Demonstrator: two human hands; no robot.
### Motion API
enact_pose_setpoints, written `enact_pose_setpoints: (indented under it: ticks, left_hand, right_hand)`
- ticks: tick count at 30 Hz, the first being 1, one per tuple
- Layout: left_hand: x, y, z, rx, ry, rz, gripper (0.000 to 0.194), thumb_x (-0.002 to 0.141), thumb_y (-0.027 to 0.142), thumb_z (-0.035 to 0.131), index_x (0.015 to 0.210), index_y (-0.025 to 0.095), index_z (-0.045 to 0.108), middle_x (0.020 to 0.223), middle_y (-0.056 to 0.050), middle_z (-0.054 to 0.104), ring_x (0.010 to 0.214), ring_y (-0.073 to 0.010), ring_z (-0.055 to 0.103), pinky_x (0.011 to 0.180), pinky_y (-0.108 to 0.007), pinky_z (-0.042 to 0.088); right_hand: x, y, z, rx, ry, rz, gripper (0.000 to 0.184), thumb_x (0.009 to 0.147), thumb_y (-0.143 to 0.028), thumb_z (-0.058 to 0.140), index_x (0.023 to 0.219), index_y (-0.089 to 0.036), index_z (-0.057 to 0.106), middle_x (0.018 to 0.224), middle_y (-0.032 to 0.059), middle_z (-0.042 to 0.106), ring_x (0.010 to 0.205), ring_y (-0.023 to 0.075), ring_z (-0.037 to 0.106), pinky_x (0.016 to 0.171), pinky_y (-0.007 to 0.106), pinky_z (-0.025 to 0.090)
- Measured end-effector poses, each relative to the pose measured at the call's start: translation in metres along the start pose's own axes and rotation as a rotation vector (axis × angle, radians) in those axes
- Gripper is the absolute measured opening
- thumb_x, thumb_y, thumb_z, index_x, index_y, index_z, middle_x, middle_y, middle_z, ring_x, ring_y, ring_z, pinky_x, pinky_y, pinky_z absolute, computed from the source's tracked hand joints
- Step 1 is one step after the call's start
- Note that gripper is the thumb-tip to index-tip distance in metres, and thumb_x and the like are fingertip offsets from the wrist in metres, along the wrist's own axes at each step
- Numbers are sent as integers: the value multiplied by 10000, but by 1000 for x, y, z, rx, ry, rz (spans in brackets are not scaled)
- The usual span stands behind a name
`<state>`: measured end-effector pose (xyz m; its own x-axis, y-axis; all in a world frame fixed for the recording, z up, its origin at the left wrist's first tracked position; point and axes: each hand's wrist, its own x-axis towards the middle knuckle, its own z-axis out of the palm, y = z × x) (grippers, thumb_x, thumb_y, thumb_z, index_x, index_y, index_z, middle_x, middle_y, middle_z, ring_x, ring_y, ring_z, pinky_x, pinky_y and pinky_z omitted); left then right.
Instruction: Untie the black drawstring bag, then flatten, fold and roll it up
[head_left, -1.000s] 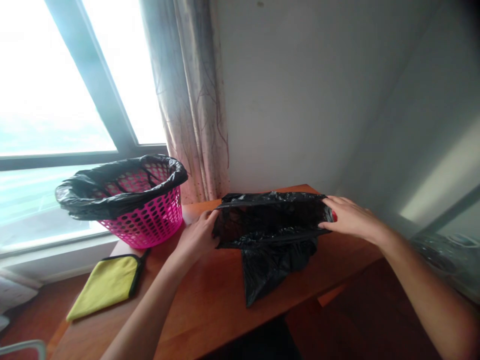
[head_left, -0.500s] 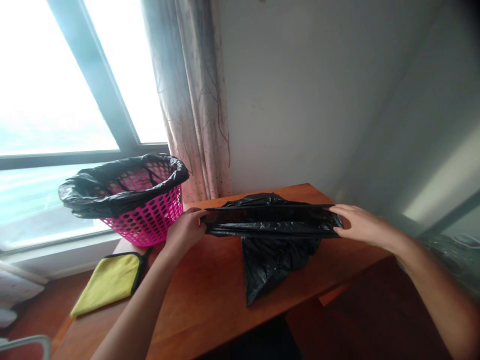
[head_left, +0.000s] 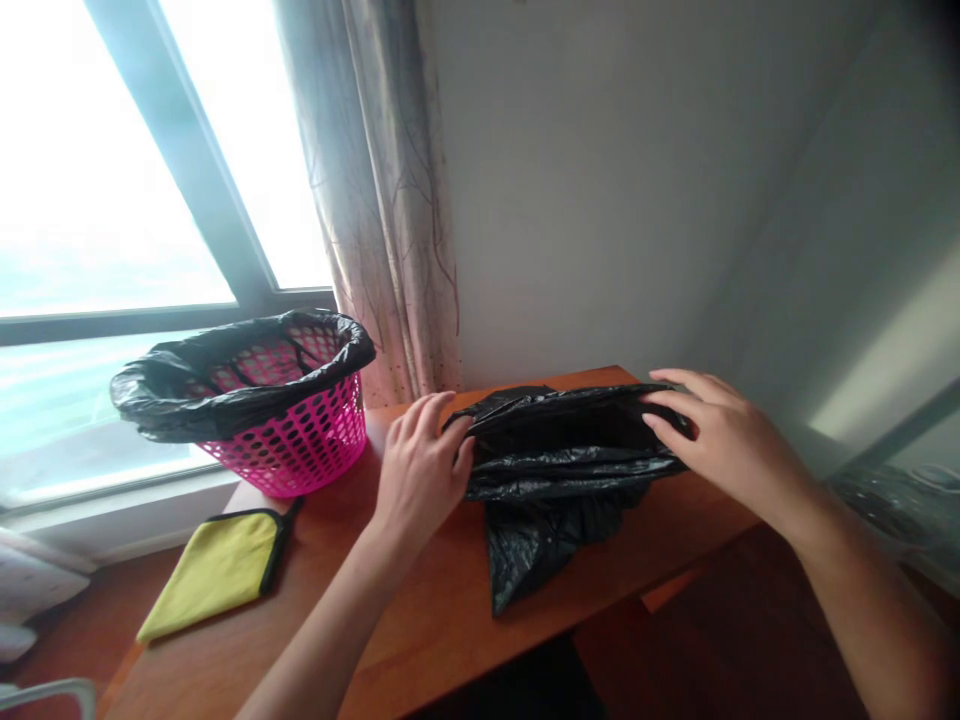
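A black garbage bag (head_left: 562, 475) hangs between my hands, its wide mouth parted and its lower part drooping onto the wooden table. My left hand (head_left: 424, 460) is at the left end of the mouth, thumb and forefinger on the rim and the other fingers curled beside it. At the right end, my right hand (head_left: 701, 425) has its thumb and a finger at the rim, with the upper fingers stretched above it. The bag's inside is dark.
Left on the table (head_left: 375, 640) stands a pink perforated basket (head_left: 322, 440), lined with another black bag (head_left: 217, 410) folded over its rim. A folded yellow cloth (head_left: 214, 575) with dark edging lies before it. Behind are a window, a curtain (head_left: 394, 250) and a wall (head_left: 600, 200).
Both hands have moved inward along the bag's rim, the left one further. The mouth, stretched nearly flat before, now gapes wider. The basket and cloth stay put.
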<state>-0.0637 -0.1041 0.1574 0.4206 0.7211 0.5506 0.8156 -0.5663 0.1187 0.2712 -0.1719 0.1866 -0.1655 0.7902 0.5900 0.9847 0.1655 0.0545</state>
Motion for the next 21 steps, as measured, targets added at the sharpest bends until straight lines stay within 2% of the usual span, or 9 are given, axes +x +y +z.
enact_pose_setpoints:
  ticks: [3, 6, 9, 10, 12, 14, 16, 19, 21]
  left_hand:
    - [2, 39, 7, -226, -152, 207, 400, 986, 457, 436, 1285, 233, 580, 1290, -86, 616, 1180, -238, 561, 1033, -386, 418]
    - [3, 62, 26, -275, -259, 301, 642, 888, 668, 485, 1326, 201, 532, 1268, -127, 621, 1160, -282, 567, 996, -412, 425]
    - [1, 65, 46, -214, -295, 321, 865, 741, 787, 562, 1363, 190, 488, 1271, -163, 600, 1175, -339, 537, 992, -457, 402]
    - [0, 64, 52, -195, -309, 326, 893, 710, 792, 593, 1361, 189, 486, 1271, -168, 597, 1168, -347, 534, 987, -466, 398]
    - [-3, 60, 63, -165, -353, 350, 830, 704, 740, 661, 1317, 198, 520, 1263, -160, 602, 1156, -352, 535, 991, -481, 385]
    - [-5, 60, 72, -138, -395, 373, 726, 718, 643, 724, 1266, 200, 551, 1281, -159, 596, 1187, -361, 516, 1022, -500, 354]
    - [-9, 64, 79, -112, -427, 381, 666, 745, 546, 740, 1267, 184, 538, 1275, -170, 590, 1200, -364, 511, 1030, -505, 350]
    - [-18, 72, 89, -98, -497, 383, 445, 847, 351, 634, 1230, 152, 524, 1095, -148, 642, 1025, -313, 615, 899, -452, 454]
    - [-27, 75, 95, -108, -570, 427, 279, 857, 228, 558, 1126, 152, 555, 964, -113, 658, 859, -272, 658, 780, -410, 497]
  right_hand:
    - [17, -33, -7, 65, -26, -135, 285, 946, -220, 480, 1109, -252, 712, 1246, 69, 646, 1176, 252, 582, 1023, 399, 486]
    - [32, -52, -13, -56, -41, -125, 268, 915, -172, 513, 1084, -214, 717, 1346, 113, 579, 1256, 320, 514, 1023, 472, 473]
    - [36, -66, -21, -100, 7, -69, 259, 919, -162, 499, 1051, -193, 719, 1324, 143, 583, 1224, 335, 531, 1007, 483, 470]
    - [34, -73, -22, -46, -21, -113, 265, 924, -161, 490, 1053, -205, 717, 1278, 129, 615, 1187, 310, 561, 999, 452, 476]
    - [31, -87, -14, 113, -172, -253, 280, 919, -152, 494, 1075, -240, 709, 1162, 83, 681, 1085, 248, 630, 956, 369, 499]
    - [30, -97, 8, 223, -380, -333, 317, 886, -134, 524, 1125, -257, 693, 1084, 57, 722, 1009, 218, 675, 898, 314, 514]
    - [36, -95, 41, 208, -513, -261, 390, 861, -121, 545, 1213, -249, 654, 1116, 77, 728, 1032, 238, 685, 899, 319, 509]
    - [60, -67, 94, 180, -597, -76, 474, 877, -173, 564, 1349, -213, 558, 1281, 139, 659, 1153, 284, 640, 990, 372, 468]
    - [81, -41, 123, 273, -631, 52, 570, 880, -241, 599, 1430, -171, 468, 1365, 159, 598, 1222, 290, 596, 1054, 386, 423]
